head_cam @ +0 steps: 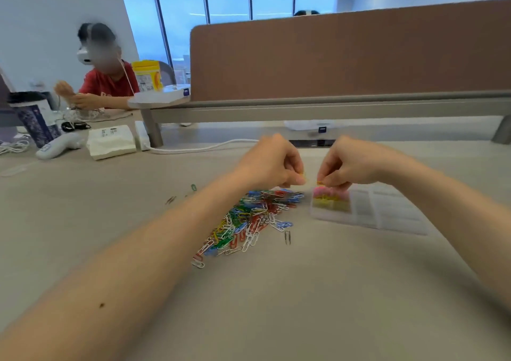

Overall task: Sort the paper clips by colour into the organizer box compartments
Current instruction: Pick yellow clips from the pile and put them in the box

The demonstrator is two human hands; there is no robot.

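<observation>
Over the clear plastic organizer box (387, 214) beside the multicoloured paper-clip heap (249, 219) on the beige table (331, 291), the right hand (349, 164) pinches a yellow wire clip (320, 182) (apparently to drop among the yellows there), while the left hand (272, 167) pinches a blurred yellowish bit (303, 174) in its fingers

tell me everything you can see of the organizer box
The organizer box is a flat, translucent plastic tray split into compartments, lying on the desk right of the loose clip pile. Its left end holds pink clips and, nearer, yellow clips; other compartments look empty. The right hand hovers above that end.
</observation>
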